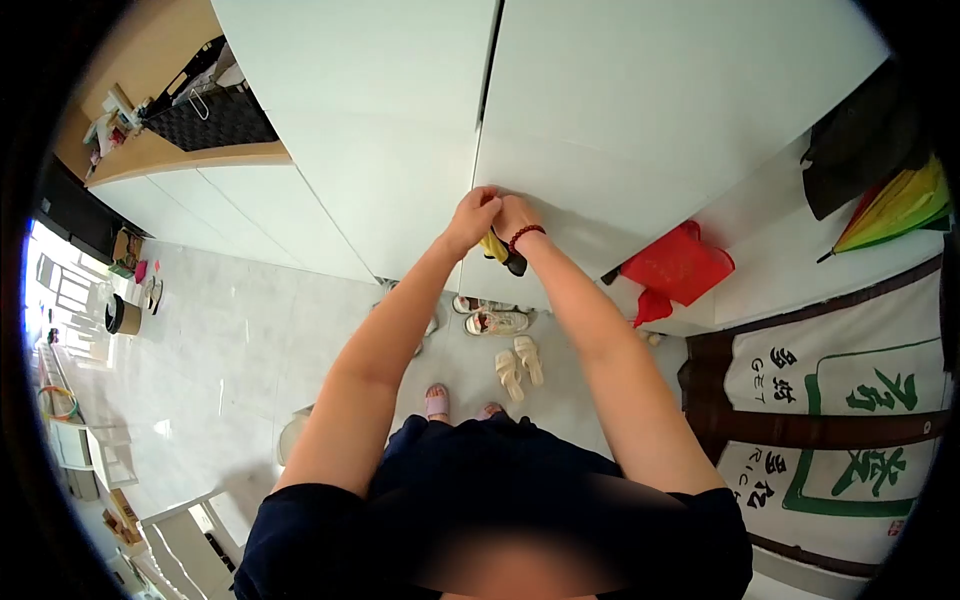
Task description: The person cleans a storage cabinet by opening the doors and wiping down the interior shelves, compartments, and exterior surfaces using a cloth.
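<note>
Both hands meet in front of the white cabinet doors, close to the gap between two doors. My left hand is closed, its fingertips bent in against the other hand. My right hand, with a dark red bead bracelet at the wrist, is closed too. Just below them hangs a small yellow-and-black item with a dark rounded end. Its kind, and exactly how each hand grips it, is hidden by the fingers.
On the floor below stand sneakers and cream slippers. To the right hang a red bag and a yellow-green umbrella, near a door curtain with writing. A black woven basket sits on a wooden shelf at upper left.
</note>
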The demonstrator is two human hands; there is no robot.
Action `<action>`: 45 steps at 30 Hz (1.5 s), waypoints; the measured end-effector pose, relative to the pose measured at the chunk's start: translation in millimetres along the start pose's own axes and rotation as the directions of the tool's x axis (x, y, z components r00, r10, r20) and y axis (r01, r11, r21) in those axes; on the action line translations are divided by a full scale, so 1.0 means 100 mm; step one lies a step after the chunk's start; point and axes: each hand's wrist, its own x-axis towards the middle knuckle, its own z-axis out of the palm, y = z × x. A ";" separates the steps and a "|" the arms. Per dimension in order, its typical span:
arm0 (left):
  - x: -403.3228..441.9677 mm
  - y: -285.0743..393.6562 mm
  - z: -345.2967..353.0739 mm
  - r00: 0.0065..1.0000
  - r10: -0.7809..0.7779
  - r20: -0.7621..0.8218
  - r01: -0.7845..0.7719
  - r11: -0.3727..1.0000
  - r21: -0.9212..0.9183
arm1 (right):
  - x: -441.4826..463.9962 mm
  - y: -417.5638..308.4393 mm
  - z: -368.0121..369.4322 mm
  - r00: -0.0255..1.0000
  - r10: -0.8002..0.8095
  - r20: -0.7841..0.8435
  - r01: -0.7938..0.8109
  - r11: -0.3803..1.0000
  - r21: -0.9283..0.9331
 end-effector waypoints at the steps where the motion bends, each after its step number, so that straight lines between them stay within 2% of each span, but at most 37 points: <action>1: 0.04 0.02 0.02 1.000 -0.003 -0.016 0.003 1.000 -0.021 | 0.05 0.01 0.00 1.000 -0.007 -0.023 0.007 1.000 0.002; 4: 0.09 0.11 -0.06 0.999 -0.041 0.026 0.040 0.999 0.035 | 0.06 -0.07 -0.01 0.995 0.068 -0.066 -0.068 0.998 0.005; 5: 0.06 0.11 -0.09 0.998 -0.031 0.053 0.032 0.999 -0.019 | 0.06 -0.06 -0.03 0.998 0.056 -0.026 -0.057 0.998 -0.029; 8: -0.01 0.11 -0.30 0.988 0.001 0.155 -0.003 1.000 0.013 | 0.02 0.01 0.01 1.000 -0.003 0.002 0.003 1.000 0.013; 9: -0.05 0.13 -0.35 0.998 -0.026 0.060 0.022 0.998 0.062 | -0.06 0.07 0.04 0.993 -0.110 -0.048 0.112 0.992 0.052; 12: -0.16 0.17 -0.45 0.986 -0.089 0.143 0.084 0.996 0.040 | -0.25 0.21 0.06 0.990 -0.143 0.008 0.132 0.938 0.321; 13: -0.22 0.18 -0.40 0.993 -0.032 0.110 0.031 0.999 0.018 | -0.27 0.26 0.06 0.989 -0.142 0.034 0.114 0.898 0.425; 16: -0.36 0.31 -0.29 0.997 -0.004 0.077 0.006 1.000 -0.024 | -0.41 0.29 0.04 0.992 -0.121 0.025 0.072 0.729 0.681; 17: -0.35 0.28 -0.29 0.997 0.034 0.071 -0.031 0.999 -0.034 | -0.45 0.31 0.00 0.991 -0.120 0.066 0.040 0.715 0.698; 19: -0.26 0.16 -0.30 0.992 0.108 0.058 -0.105 0.993 -0.056 | -0.66 0.16 -0.21 0.994 -0.079 0.081 -0.001 0.708 0.706; 21: -0.16 0.07 -0.31 0.993 0.107 0.042 -0.103 0.992 -0.076 | -0.81 0.12 -0.37 0.991 -0.047 0.121 -0.053 0.704 0.708; 22: -0.19 0.15 -0.31 0.994 0.107 0.036 -0.103 0.991 -0.085 | -0.86 0.11 -0.43 0.993 -0.057 0.104 -0.037 0.686 0.726; 23: -0.25 0.23 -0.28 0.997 0.071 -0.013 -0.073 0.989 -0.125 | -0.89 0.10 -0.53 0.996 -0.071 0.050 0.018 0.738 0.675; 24: -0.25 0.22 -0.25 0.998 0.051 0.019 -0.048 0.989 -0.140 | -0.93 0.06 -0.64 0.996 -0.087 -0.002 0.070 0.784 0.617; 26: -0.16 0.24 -0.21 0.996 0.024 0.083 -0.010 0.986 -0.166 | -0.95 0.02 -0.78 0.994 -0.092 -0.049 0.102 0.738 0.667; 29: 0.19 0.02 -0.06 0.997 0.049 -0.052 -0.056 0.988 -0.147 | -0.93 0.01 -0.87 0.992 -0.097 -0.077 0.123 0.722 0.681; 32: 0.45 0.07 0.07 0.977 0.035 -0.213 -0.052 0.996 -0.075 | -0.98 -0.01 -0.87 0.988 -0.095 -0.125 0.154 0.750 0.643; 35: 0.48 0.04 0.13 0.955 0.114 -0.273 -0.116 0.993 0.009 | -1.04 0.10 -0.81 0.992 -0.061 -0.114 0.121 0.744 0.658; 38: 0.45 0.04 0.08 0.979 0.045 -0.200 -0.087 0.974 -0.209 | -1.17 0.13 -0.81 0.995 -0.029 -0.090 0.081 0.755 0.651; 41: 0.38 0.02 0.00 0.984 0.051 -0.170 -0.077 0.986 -0.145 | -1.27 0.10 -0.80 0.992 -0.050 -0.116 0.113 0.759 0.641; 45: 0.13 0.18 -0.08 0.983 0.046 -0.177 -0.078 0.980 -0.182 | -1.35 0.09 -0.77 0.995 -0.053 -0.084 0.095 0.745 0.660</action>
